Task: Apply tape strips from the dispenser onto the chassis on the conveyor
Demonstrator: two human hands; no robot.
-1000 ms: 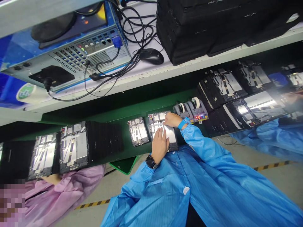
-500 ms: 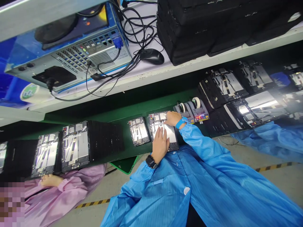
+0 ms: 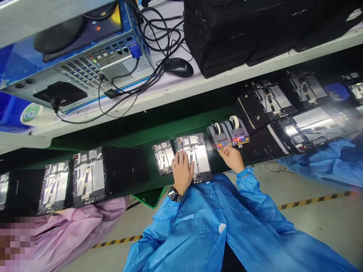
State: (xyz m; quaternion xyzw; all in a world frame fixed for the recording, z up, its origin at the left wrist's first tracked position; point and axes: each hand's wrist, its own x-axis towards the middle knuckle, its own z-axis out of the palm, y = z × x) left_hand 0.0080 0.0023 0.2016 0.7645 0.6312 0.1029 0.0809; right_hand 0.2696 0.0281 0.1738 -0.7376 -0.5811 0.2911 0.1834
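Note:
My left hand lies flat with its fingers stretched out over the left edge of an opened tablet, whose silver inner parts face up. A second, smaller opened tablet sits just left of it, close to my fingertips. My right hand is at the front of the left tape dispenser. Its thumb and fingers are pinched together there; whatever is between them is too small to make out. The right tape dispenser, holding a white tape roll, stands beside the first.
More opened tablets and dark stacks line the bench to the left, near a person in a pink sleeve. Other stacked tablets stand right, beside another blue sleeve. A shelf above bears a computer case, mouse and cables.
My right hand has left the tablet's top edge and moved right and down to the left tape dispenser. My left hand has shifted slightly left on the tablet.

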